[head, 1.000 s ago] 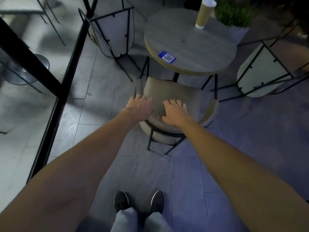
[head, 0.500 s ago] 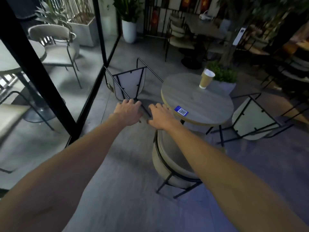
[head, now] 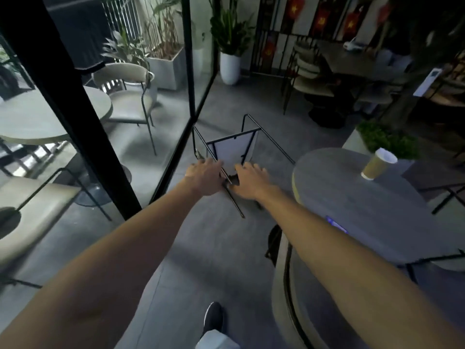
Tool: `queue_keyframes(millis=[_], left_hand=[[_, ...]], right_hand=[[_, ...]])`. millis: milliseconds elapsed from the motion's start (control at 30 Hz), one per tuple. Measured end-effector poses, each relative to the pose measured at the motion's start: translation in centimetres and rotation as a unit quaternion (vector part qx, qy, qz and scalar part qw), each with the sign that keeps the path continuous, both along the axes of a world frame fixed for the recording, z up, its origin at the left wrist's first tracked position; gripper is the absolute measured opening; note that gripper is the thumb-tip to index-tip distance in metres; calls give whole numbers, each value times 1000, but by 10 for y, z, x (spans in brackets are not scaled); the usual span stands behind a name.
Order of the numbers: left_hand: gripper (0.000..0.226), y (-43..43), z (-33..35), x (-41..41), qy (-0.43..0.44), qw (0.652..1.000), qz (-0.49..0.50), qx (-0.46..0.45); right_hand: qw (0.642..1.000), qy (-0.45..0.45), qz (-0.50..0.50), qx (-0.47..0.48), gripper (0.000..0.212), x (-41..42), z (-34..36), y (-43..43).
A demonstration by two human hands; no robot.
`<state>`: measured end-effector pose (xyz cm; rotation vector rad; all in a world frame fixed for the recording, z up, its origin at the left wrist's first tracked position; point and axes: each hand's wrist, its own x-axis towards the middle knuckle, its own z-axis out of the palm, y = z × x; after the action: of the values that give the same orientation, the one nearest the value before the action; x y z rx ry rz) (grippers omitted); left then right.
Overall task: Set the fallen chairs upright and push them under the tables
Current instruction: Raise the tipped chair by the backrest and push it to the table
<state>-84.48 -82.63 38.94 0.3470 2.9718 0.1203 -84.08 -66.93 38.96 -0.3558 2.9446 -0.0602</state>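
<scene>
Tipped chair [head: 234, 149] lies on the floor [head: 201, 248], just beyond both hands.
Left hand [head: 205, 178] and right hand [head: 249, 181] are stretched forward, fingers loosely spread, gripping nothing. One chair leg runs between them, with the seat at 12 o'clock. The table [head: 352, 205] is at 3 o'clock and the glass wall [head: 163, 96] at 9.

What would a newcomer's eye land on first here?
Two bare arms stretch in from the bottom edge. The left hand and right hand are open, reaching for a fallen chair that lies tipped over on the floor at centre, the underside of its seat showing. To the right, a paper cup stands on a round table.
</scene>
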Motion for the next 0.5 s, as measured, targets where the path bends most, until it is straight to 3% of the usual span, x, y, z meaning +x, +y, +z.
queue_keyframes(millis=[500], left_hand=[[56, -137, -34, -327, -42, 997, 57, -19]], right_hand=[[998, -27, 46, -19, 56, -343, -16, -135]])
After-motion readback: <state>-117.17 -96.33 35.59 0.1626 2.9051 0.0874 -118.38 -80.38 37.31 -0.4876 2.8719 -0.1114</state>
